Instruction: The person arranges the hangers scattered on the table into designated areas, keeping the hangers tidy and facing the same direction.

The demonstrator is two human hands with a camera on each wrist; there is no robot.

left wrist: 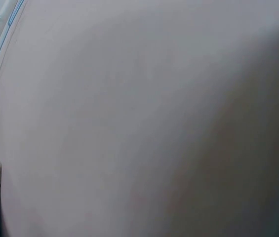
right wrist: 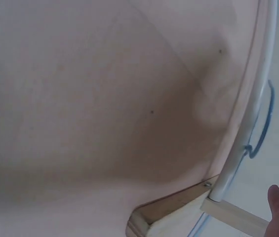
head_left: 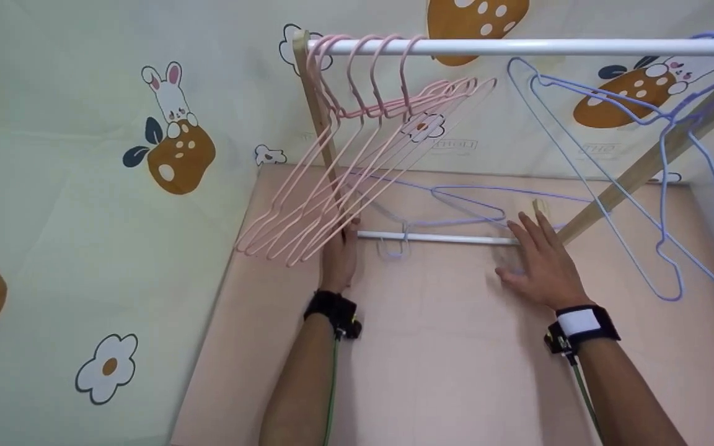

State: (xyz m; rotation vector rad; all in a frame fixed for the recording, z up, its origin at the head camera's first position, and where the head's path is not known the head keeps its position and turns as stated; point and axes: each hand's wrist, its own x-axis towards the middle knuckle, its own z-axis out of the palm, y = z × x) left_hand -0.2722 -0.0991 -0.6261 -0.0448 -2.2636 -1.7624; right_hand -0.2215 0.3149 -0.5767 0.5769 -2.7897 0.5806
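Note:
A small clothes rack has a white top bar [head_left: 518, 46], wooden side posts and a white lower bar [head_left: 450, 238]. My left hand [head_left: 339, 257] is at the foot of the left post, its fingers partly hidden behind pink hangers [head_left: 307, 210]. At the right end of the lower bar, my right hand [head_left: 546, 269] has its fingers spread beside the rack's wooden foot [right wrist: 169, 210]; whether it touches the wood is unclear. Several pink hangers hang at the left of the top bar, and blue hangers [head_left: 664, 167] hang at the right.
A bluish hanger [head_left: 468, 188] lies low at the back, its hook near the lower bar. The rack stands on a pinkish surface [head_left: 444, 359]. Behind and to the left is a wall covering [head_left: 84, 217] printed with rabbits, flowers and brown fruit.

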